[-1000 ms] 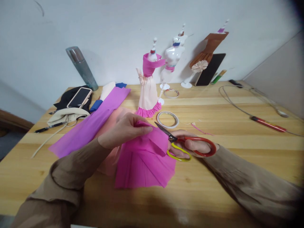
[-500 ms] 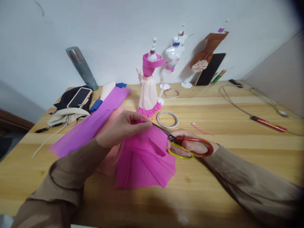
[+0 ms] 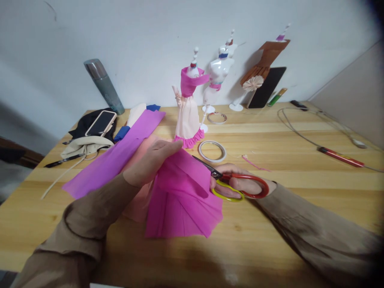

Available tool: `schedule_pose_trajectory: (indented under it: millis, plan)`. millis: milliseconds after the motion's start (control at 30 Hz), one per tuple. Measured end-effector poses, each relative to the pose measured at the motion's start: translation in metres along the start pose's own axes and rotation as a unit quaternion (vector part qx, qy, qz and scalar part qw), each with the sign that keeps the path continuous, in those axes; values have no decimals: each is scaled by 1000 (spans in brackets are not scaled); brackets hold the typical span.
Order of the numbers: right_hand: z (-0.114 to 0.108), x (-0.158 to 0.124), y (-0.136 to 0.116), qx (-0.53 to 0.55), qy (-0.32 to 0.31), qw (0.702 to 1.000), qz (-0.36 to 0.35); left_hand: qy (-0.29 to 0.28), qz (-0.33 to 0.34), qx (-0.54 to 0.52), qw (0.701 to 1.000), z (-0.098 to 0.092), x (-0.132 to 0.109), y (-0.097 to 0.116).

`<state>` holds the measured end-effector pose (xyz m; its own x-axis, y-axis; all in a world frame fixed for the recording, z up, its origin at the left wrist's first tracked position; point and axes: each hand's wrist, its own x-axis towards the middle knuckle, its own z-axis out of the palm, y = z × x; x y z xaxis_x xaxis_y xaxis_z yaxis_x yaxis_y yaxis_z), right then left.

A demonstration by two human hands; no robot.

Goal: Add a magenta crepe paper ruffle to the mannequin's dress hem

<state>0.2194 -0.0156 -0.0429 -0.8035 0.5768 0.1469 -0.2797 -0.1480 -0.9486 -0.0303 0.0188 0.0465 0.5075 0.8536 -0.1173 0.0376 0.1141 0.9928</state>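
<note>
A magenta sheet of crepe paper [image 3: 183,200] spreads and folds across the middle of the table. My left hand [image 3: 153,160] grips its upper left part, thumb stretched along the top; the fingers beneath are partly hidden. In my right hand [image 3: 240,182] is a pair of scissors [image 3: 220,176] with one red and one yellow handle loop. The dark blades point up and left along the paper's upper right edge, partly hidden by it. Under and beside my left wrist lie peach crepe paper [image 3: 139,204] and a long purple strip [image 3: 120,154].
Behind the paper stand a doll-size mannequin [image 3: 188,108] in a pink dress and further mannequins [image 3: 220,74]. Tape rolls [image 3: 223,146] lie nearby. At left are a phone [image 3: 101,123], pen [image 3: 64,160] and bottle [image 3: 105,86]; at right, a red tool with cord [image 3: 340,157].
My left hand has shifted slightly back left and its thumb has moved off the spot beside the scissor tips. The scissors and right hand have hardly moved.
</note>
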Motion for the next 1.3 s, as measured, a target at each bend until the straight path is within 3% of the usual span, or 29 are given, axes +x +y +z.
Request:
schedule_pose_trajectory:
  millis: [233, 700, 1300]
  plan:
    - [-2, -1, 5, 5, 8, 1000, -7, -75, -34, 121, 989, -2, -1, 6]
    - [5, 3, -1, 27, -12, 1000, -8, -65, 0, 140, 988, -1, 2, 0]
    - [13, 4, 2, 87, -15, 995, -41, -102, 6, 156, 982, 9, 1, -3]
